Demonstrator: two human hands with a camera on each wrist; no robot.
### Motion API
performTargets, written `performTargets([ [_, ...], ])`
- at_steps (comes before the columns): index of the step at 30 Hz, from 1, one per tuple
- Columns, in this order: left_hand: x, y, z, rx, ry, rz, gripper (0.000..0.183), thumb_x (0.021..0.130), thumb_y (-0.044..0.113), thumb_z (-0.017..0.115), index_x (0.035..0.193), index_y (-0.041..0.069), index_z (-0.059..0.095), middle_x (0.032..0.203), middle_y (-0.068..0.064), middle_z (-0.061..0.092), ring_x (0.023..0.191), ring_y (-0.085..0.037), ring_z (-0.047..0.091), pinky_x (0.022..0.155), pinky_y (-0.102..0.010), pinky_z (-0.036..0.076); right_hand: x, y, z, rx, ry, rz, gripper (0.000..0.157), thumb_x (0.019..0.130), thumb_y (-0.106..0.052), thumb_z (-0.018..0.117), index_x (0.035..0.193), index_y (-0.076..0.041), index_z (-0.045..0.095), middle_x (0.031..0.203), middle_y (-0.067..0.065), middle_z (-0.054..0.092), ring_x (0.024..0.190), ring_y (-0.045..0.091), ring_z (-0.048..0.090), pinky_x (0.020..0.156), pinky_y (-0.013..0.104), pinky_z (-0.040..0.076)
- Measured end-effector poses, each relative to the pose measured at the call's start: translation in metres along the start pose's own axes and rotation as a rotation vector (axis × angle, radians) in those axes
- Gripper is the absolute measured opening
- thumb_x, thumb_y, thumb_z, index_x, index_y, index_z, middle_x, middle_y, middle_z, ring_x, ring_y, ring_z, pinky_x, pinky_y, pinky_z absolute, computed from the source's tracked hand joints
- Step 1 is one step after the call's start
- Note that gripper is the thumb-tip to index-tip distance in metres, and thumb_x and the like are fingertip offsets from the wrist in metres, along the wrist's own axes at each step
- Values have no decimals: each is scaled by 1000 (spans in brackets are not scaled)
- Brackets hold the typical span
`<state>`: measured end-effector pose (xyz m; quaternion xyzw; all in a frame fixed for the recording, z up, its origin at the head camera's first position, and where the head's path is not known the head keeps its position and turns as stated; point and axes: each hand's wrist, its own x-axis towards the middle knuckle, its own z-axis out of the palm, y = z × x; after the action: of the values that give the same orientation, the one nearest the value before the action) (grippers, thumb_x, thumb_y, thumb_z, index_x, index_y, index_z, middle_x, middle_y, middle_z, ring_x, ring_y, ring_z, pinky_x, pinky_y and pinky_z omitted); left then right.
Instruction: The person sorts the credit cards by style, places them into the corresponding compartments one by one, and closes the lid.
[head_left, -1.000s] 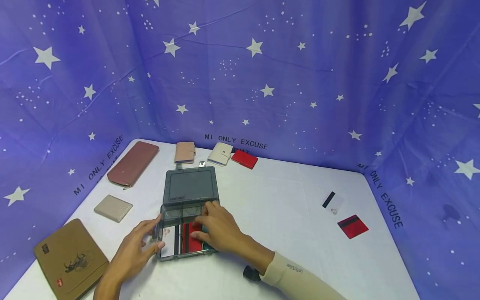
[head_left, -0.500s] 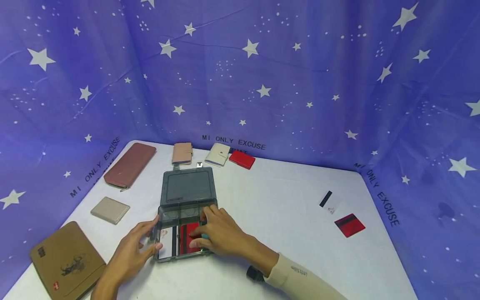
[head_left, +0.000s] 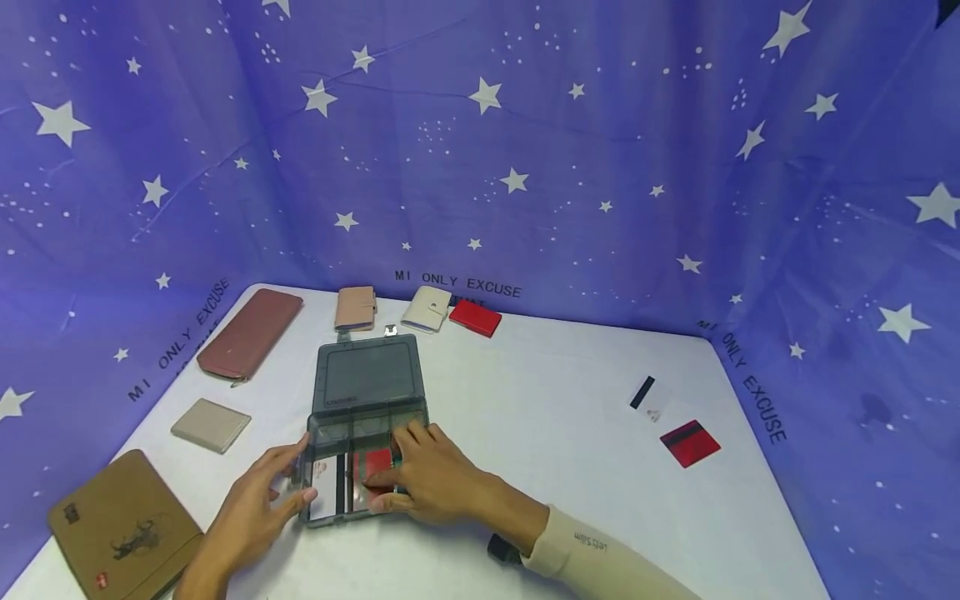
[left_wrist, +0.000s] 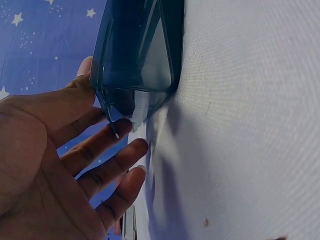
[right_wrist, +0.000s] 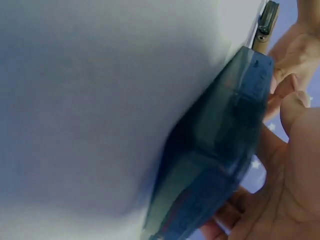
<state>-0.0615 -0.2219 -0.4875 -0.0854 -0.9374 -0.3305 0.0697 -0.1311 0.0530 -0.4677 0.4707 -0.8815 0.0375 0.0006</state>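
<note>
A translucent grey plastic compartment box (head_left: 337, 522) lies on the white table with its lid (head_left: 369, 371) folded back. Inside, a white card with a black stripe (head_left: 324, 483) fills the left compartment. A red card (head_left: 360, 487) lies in the middle one, and a sliver of teal shows beyond it. My left hand (head_left: 251, 508) touches the box's left side, thumb at the rim and other fingers loosely spread (left_wrist: 90, 165). My right hand (head_left: 435, 475) reaches into the box's right part, thumb and index finger over the red card. I cannot tell whether these fingers pinch anything.
At the right lie a white striped card (head_left: 648, 400) and a red striped card (head_left: 690, 443). Behind the box are a pink card holder (head_left: 355, 308), a cream one (head_left: 426, 308) and a red case (head_left: 476, 318). Leftward are a maroon wallet (head_left: 251, 333), a beige case (head_left: 212, 425) and a brown folder (head_left: 127, 525).
The right thumb and index finger have shifted leftward over the red card. The left hand stays at the box's side. The whole head view has drifted slightly, moving the scene left.
</note>
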Motion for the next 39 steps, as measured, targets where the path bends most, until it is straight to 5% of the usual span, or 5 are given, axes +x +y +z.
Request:
performTargets([
  [4, 0, -1, -3, -11, 7, 3, 70, 88, 26, 76, 149, 12, 45, 137, -7, 57, 107, -24, 60, 75, -31, 58, 3, -6, -3, -73, -14, -20, 51, 99, -68, 21, 131, -51, 58, 102, -1, 50, 96, 16, 39, 77, 29, 31],
  [11, 0, -3, -2, -11, 4, -4, 70, 88, 26, 76, 149, 13, 46, 137, -7, 57, 106, -23, 60, 75, -30, 57, 6, -1, -8, -41, -37, -5, 49, 102, -63, 23, 123, -50, 65, 99, -4, 51, 93, 14, 39, 78, 29, 33],
  [19, 0, -4, -1, -5, 2, -8, 71, 87, 27, 77, 149, 12, 46, 136, -7, 58, 106, -23, 61, 74, -29, 57, -17, 25, -19, 362, 164, 123, 48, 98, -66, 41, 131, -39, 62, 111, -9, 55, 103, 6, 41, 88, 31, 38],
  [27, -1, -3, 0, -12, 4, 8, 70, 88, 27, 77, 149, 11, 46, 137, -7, 58, 106, -23, 61, 73, -28, 56, -71, 90, -28, 606, 322, 367, 39, 89, -52, 69, 126, -42, 61, 111, -13, 63, 110, 12, 56, 98, 45, 45],
  [39, 0, -2, -2, -18, 0, 4, 71, 87, 26, 77, 149, 10, 46, 135, -8, 59, 107, -24, 61, 74, -30, 57, -194, 189, -30, 520, 420, 733, 62, 83, -45, 79, 135, -18, 59, 117, 14, 64, 109, 32, 58, 87, 46, 48],
])
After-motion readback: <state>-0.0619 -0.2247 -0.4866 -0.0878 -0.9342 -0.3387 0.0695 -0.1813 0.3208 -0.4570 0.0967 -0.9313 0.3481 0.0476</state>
